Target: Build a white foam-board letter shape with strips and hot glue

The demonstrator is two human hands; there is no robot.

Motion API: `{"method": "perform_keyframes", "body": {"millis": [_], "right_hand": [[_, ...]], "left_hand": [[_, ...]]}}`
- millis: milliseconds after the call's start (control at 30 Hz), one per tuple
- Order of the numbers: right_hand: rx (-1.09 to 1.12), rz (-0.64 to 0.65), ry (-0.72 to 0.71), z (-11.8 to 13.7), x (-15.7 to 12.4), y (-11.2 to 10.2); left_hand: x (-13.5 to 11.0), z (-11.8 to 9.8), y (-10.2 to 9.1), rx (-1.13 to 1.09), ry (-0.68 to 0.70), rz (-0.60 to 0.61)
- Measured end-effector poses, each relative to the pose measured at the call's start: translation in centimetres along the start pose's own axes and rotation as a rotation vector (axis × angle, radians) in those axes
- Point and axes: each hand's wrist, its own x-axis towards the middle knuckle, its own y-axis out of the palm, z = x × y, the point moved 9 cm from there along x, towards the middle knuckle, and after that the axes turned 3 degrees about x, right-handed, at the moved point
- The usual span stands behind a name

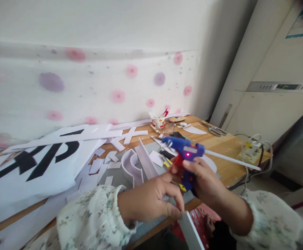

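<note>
My right hand (209, 180) grips a blue hot glue gun (184, 147) by its handle. A red light glows on the gun's side, and a long white glue stick (232, 159) juts from its back. The thumb and fingers of my left hand (155, 196) pinch the end of a white foam board strip (191, 231), which hangs down past the table's front edge. Left of the gun, a curved white foam board piece (132, 166) stands on edge on a grey mat (120, 177). A straight white board (145, 158) leans beside it.
Foam board scraps (96, 166) and a large white sheet with black lettering (55, 173) cover the table's left side. A flowered cup (158, 122) stands at the back, with scissors (214, 130) to its right. A power strip (253, 152) with cables sits at the right corner.
</note>
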Motion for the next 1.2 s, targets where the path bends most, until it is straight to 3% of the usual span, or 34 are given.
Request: {"method": "perform_keyframes", "body": {"millis": [133, 200, 267, 500, 667, 800, 967, 1067, 1200], "right_hand": [[-0.01, 0.065, -0.21, 5.4, -0.5, -1.8], [-0.08, 0.11, -0.192, 6.1, -1.2, -2.6], [-0.214, 0.106, -0.128, 5.5, -1.7, -3.7], [-0.579, -0.018, -0.089, 4.2, -2.3, -6.0], [-0.688, 0.036, -0.17, 5.7, -2.9, -3.4], [-0.751, 0.011, -0.263, 6.7, -3.4, -2.5], [-0.815, -0.109, -0.318, 7.0, -3.7, -3.4], [-0.793, -0.191, -0.252, 6.6, -3.8, -4.5], [-0.773, -0.193, -0.218, 6.3, -3.8, -4.7]], "left_hand": [[-0.6, 0.8, -5.9, -0.029, -0.123, -0.402], [-1.4, 0.6, -8.4, 0.037, -0.148, -0.565], [-1.7, 0.0, -9.6, 0.107, -0.138, -0.607], [-2.2, -1.6, -10.4, 0.328, -0.1, -0.571], [-2.0, -2.5, -9.8, 0.405, -0.045, -0.503], [-2.2, -2.7, -10.3, 0.4, -0.02, -0.556], [-2.9, -0.4, -11.5, -0.044, -0.081, -0.758], [-2.6, 0.6, -10.9, -0.269, -0.105, -0.755], [-2.1, 1.4, -10.1, -0.425, -0.125, -0.726]]}}
